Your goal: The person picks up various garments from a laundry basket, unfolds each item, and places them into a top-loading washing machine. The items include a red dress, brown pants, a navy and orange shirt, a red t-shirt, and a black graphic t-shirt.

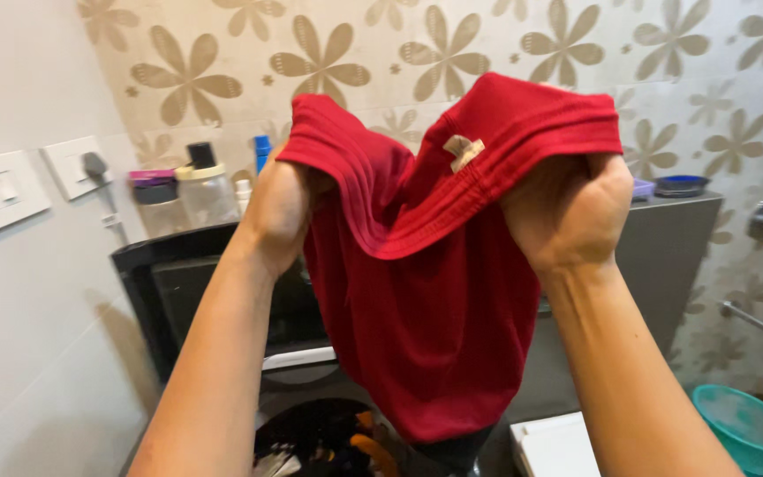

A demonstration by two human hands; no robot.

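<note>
Fists of left hand (277,212) and right hand (567,212) grip red garment (434,300), hiding washing machine (214,291) and jars (192,190).

Both arms reach up; the left hand (280,212) and right hand (567,212) grip tight inside the red cloth (434,300).

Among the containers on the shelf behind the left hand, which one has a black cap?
The clear plastic bottle, with a black cap above a cream collar. The jar beside it has a purple lid; the slim bottle has a blue top.
</note>
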